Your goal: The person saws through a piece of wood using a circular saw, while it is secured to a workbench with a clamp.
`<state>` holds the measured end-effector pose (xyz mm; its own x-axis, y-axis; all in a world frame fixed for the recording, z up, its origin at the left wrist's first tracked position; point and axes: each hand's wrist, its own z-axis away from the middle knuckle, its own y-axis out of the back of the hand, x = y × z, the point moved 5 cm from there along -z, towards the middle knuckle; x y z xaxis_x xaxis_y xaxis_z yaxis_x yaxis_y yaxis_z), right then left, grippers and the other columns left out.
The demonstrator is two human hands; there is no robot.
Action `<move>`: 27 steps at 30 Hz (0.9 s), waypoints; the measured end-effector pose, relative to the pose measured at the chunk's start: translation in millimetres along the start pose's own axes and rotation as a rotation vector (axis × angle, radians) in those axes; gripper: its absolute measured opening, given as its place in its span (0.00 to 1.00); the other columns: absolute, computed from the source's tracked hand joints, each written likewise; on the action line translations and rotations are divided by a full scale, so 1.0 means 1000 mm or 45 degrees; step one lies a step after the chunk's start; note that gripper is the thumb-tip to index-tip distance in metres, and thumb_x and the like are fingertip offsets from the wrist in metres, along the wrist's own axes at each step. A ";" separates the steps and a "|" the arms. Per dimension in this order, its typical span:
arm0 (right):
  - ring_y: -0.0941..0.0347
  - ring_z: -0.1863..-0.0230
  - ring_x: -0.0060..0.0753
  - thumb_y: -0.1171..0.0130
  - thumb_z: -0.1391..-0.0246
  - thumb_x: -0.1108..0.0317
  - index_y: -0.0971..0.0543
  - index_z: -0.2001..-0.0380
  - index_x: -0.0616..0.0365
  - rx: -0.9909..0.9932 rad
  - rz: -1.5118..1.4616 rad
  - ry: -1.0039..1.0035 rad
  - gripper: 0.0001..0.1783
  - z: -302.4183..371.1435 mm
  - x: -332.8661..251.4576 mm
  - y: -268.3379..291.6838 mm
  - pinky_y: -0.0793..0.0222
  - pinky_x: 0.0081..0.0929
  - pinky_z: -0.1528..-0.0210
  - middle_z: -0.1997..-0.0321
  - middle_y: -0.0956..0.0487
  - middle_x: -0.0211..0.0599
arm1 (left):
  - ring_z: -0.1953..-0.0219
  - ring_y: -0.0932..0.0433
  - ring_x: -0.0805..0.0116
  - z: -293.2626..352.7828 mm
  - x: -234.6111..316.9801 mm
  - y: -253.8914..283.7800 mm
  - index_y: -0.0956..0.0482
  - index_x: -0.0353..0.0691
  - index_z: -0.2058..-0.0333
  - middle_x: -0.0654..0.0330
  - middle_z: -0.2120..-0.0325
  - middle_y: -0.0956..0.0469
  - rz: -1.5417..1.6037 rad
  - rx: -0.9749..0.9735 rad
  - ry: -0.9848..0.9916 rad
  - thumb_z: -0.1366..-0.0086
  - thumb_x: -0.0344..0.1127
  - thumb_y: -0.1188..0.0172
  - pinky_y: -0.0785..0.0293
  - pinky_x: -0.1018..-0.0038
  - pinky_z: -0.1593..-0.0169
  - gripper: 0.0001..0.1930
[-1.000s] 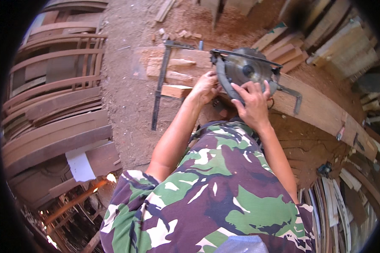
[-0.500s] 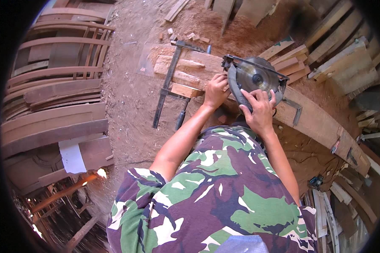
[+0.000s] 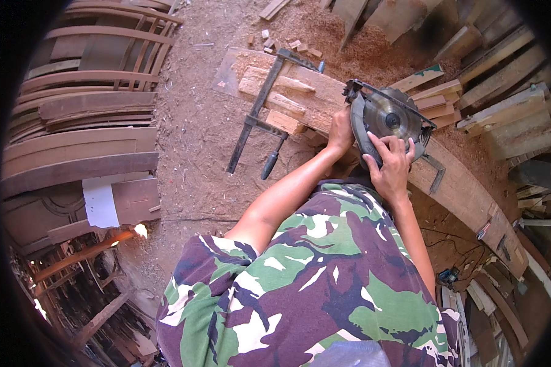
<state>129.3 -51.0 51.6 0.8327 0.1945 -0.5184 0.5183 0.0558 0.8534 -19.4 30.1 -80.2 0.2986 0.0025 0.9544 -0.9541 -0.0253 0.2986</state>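
A circular saw rests tilted over the wooden bench plank, its round toothed blade facing up. My left hand is closed at the saw's left edge, with its fingertips hidden behind the tool. Lower on the saw, my right hand grips the dark curved guard, thumb on the left and fingers bent over the edge by the blade. A long bar clamp crosses the plank to the left of my hands, with a small wood block by its lower jaw.
Rough wood pieces lie on the plank beside the clamp. A metal square-shaped bracket sits right of the saw. Stacked boards fill the left side; more timber leans at the right. Sawdust covers the ground beyond the plank.
The whole scene has shifted in the picture as my head moved. Both hands stay on the saw; the left hand has turned slightly, more upright against its edge.
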 end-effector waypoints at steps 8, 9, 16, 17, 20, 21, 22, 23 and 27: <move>0.27 0.42 0.40 0.27 0.44 0.61 0.15 0.38 0.45 0.037 0.002 0.013 0.28 0.001 0.000 -0.001 0.57 0.63 0.20 0.51 0.23 0.33 | 0.59 0.16 0.67 -0.004 -0.036 -0.030 0.19 0.38 0.45 0.57 0.58 0.15 0.311 0.069 0.086 0.21 0.38 0.46 0.18 0.65 0.53 0.15; 0.27 0.42 0.40 0.27 0.44 0.61 0.15 0.38 0.45 0.034 0.005 0.003 0.28 0.004 0.005 0.000 0.57 0.63 0.20 0.51 0.23 0.33 | 0.59 0.18 0.70 -0.004 -0.040 -0.039 0.18 0.38 0.45 0.61 0.58 0.15 0.429 -0.023 0.142 0.20 0.40 0.47 0.18 0.67 0.53 0.16; 0.28 0.38 0.43 0.30 0.41 0.57 0.17 0.36 0.48 0.058 0.001 0.104 0.29 0.002 0.000 0.001 0.57 0.64 0.19 0.49 0.22 0.36 | 0.58 0.14 0.68 -0.019 -0.064 -0.035 0.16 0.38 0.45 0.60 0.55 0.12 0.702 -0.170 0.323 0.19 0.47 0.48 0.16 0.66 0.56 0.20; 0.28 0.37 0.44 0.30 0.40 0.57 0.18 0.36 0.50 0.071 0.001 0.117 0.29 0.004 0.002 -0.003 0.57 0.62 0.19 0.48 0.22 0.38 | 0.58 0.13 0.66 -0.013 -0.057 -0.024 0.17 0.37 0.44 0.57 0.55 0.12 0.440 -0.180 0.144 0.20 0.44 0.48 0.16 0.64 0.55 0.19; 0.28 0.37 0.45 0.30 0.38 0.55 0.18 0.36 0.53 0.159 0.012 0.100 0.29 0.016 0.016 0.001 0.54 0.60 0.19 0.47 0.22 0.39 | 0.49 0.15 0.54 0.018 -0.019 -0.005 0.21 0.33 0.41 0.46 0.49 0.15 -0.127 -0.237 -0.019 0.21 0.37 0.48 0.20 0.58 0.45 0.18; 0.28 0.37 0.46 0.30 0.38 0.54 0.18 0.36 0.53 0.216 -0.018 0.113 0.29 0.017 0.015 0.007 0.53 0.59 0.19 0.46 0.22 0.39 | 0.45 0.17 0.51 0.026 -0.016 0.006 0.22 0.33 0.41 0.43 0.48 0.16 -0.032 -0.189 0.055 0.22 0.37 0.48 0.22 0.57 0.41 0.19; 0.27 0.37 0.47 0.30 0.37 0.54 0.18 0.36 0.53 0.267 -0.051 0.120 0.29 0.019 0.018 0.012 0.52 0.59 0.20 0.46 0.22 0.40 | 0.40 0.20 0.50 0.035 -0.010 0.019 0.22 0.33 0.40 0.43 0.46 0.19 -0.058 -0.088 0.102 0.22 0.37 0.47 0.27 0.57 0.36 0.19; 0.27 0.38 0.46 0.30 0.37 0.54 0.18 0.37 0.54 0.348 -0.028 0.065 0.29 0.021 0.025 0.021 0.50 0.58 0.20 0.45 0.21 0.39 | 0.35 0.24 0.48 0.045 -0.003 0.033 0.22 0.34 0.39 0.42 0.43 0.21 -0.085 0.015 0.153 0.23 0.37 0.46 0.31 0.56 0.32 0.19; 0.27 0.37 0.49 0.30 0.38 0.57 0.18 0.40 0.54 0.613 -0.158 -0.321 0.25 0.036 0.092 0.057 0.40 0.54 0.26 0.44 0.21 0.43 | 0.30 0.30 0.44 0.065 0.071 0.057 0.22 0.38 0.39 0.45 0.41 0.24 -0.537 0.170 -0.341 0.25 0.35 0.40 0.36 0.52 0.28 0.19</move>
<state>242.8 -64.9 50.3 0.7499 -0.0288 -0.6609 0.5965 -0.4023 0.6945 -50.7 -36.5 4.0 0.6691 -0.2152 0.7113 -0.7431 -0.2049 0.6370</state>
